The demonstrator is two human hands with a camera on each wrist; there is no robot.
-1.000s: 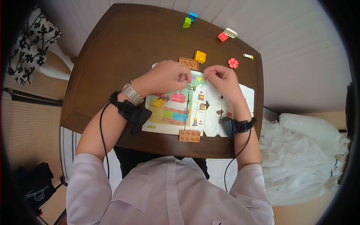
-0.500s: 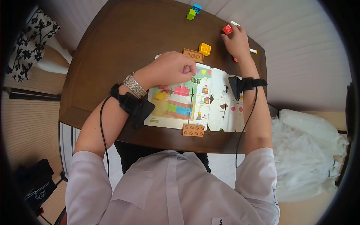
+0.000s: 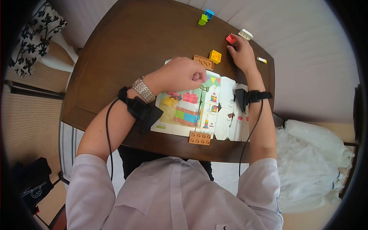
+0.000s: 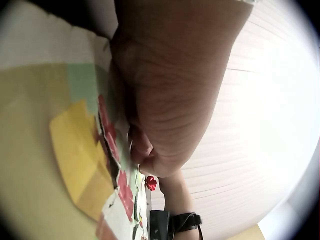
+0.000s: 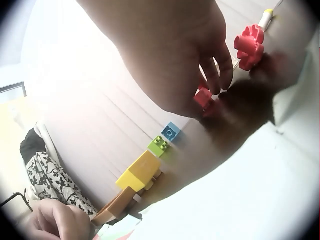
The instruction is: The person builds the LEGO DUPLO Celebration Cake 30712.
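Note:
Over the upper edge of the printed sheet (image 3: 226, 109), my left hand (image 3: 180, 76) lies with its fingers curled, and no object shows in it. The left wrist view shows that hand (image 4: 167, 95) close above the paper, the fingers bent inward. At the table's far right, my right hand (image 3: 243, 55) has its fingertips at a small red brick (image 3: 230, 38); the thumb stands apart below it in the head view. In the right wrist view the red brick (image 5: 202, 98) is beside the fingers of that hand (image 5: 175, 65), partly hidden.
A white piece (image 3: 245, 34) and a white-yellow tube (image 3: 262, 60) lie near the right edge. Blue (image 3: 209, 14) and green (image 3: 202, 20) bricks are at the back. Yellow (image 3: 215, 56) and brown (image 3: 203, 62) bricks adjoin the sheet's top, another brown brick (image 3: 199, 138) its bottom. A red flower (image 5: 249, 47) is near my right hand.
My right hand has moved from above the sheet to the red brick, which has shifted slightly left, away from the white piece. My left hand has stayed over the sheet. The head view has shifted slightly.

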